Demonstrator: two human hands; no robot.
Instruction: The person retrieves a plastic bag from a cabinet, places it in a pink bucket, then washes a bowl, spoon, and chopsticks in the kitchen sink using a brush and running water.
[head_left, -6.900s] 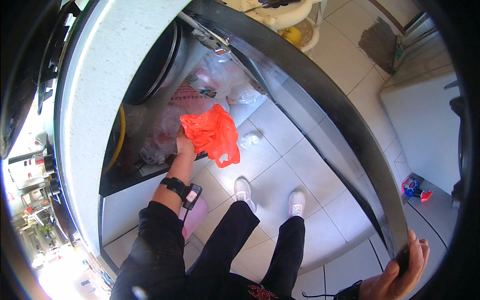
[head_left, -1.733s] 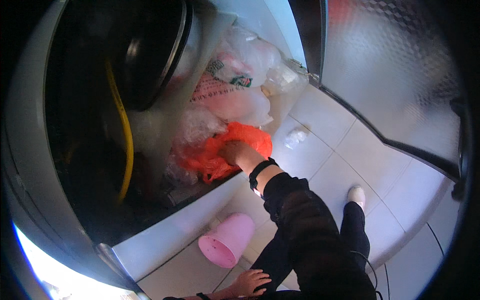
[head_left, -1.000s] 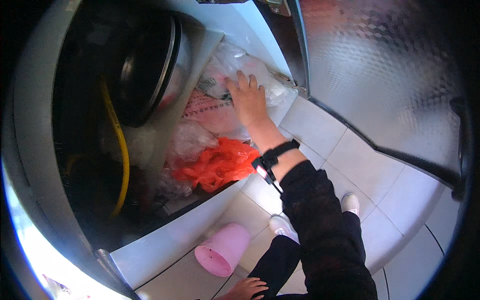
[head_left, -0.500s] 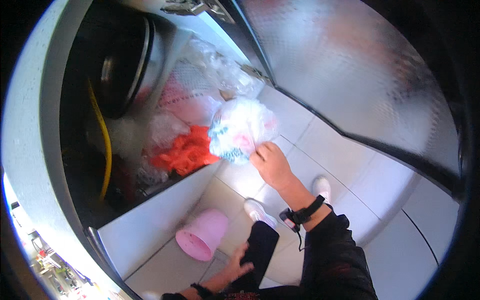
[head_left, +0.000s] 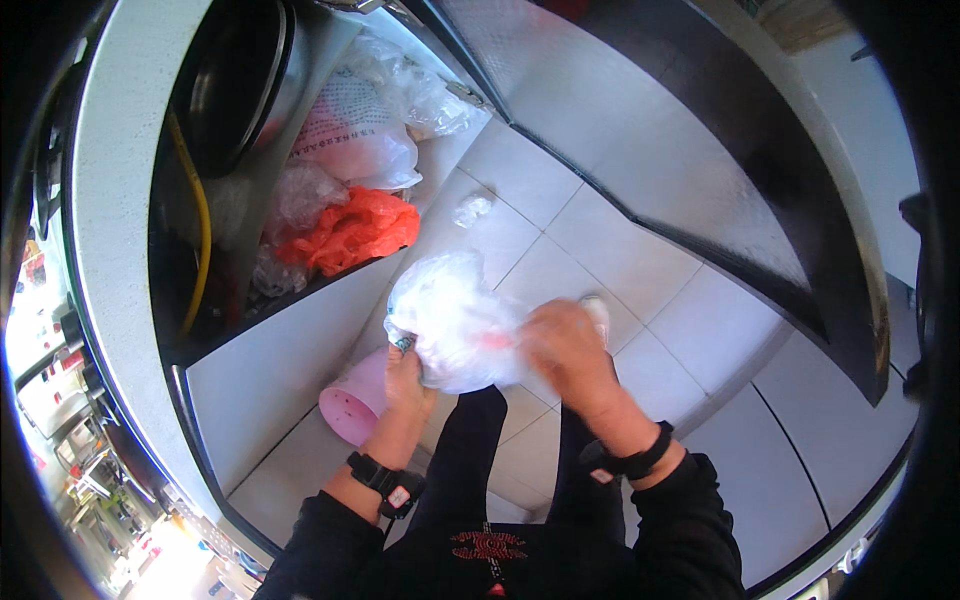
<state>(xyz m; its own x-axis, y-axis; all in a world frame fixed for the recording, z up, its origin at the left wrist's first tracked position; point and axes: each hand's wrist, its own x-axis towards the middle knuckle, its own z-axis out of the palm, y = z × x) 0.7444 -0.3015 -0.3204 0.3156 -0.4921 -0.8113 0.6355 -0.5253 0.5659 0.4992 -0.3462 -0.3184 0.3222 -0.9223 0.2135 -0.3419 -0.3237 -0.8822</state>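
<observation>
A crumpled white plastic bag with blue print and a pinkish patch hangs between my hands, over the floor in front of the cabinet. My left hand grips its left lower edge, fingers partly hidden behind the plastic. My right hand is at the bag's right side, smeared by motion, so I cannot make out whether its fingers hold the plastic. Inside the cabinet lie a red plastic bag and a white printed bag, apart from both hands.
A pink bin lies tilted beside my left forearm. The open cabinet door spans the right side. A dark round pan and a yellow hose are inside. A small crumpled clear plastic piece lies on the tiles.
The white bag has moved down toward me, out from the cabinet's edge. My left hand has risen and taken hold of it. A small plastic piece now shows on the floor.
</observation>
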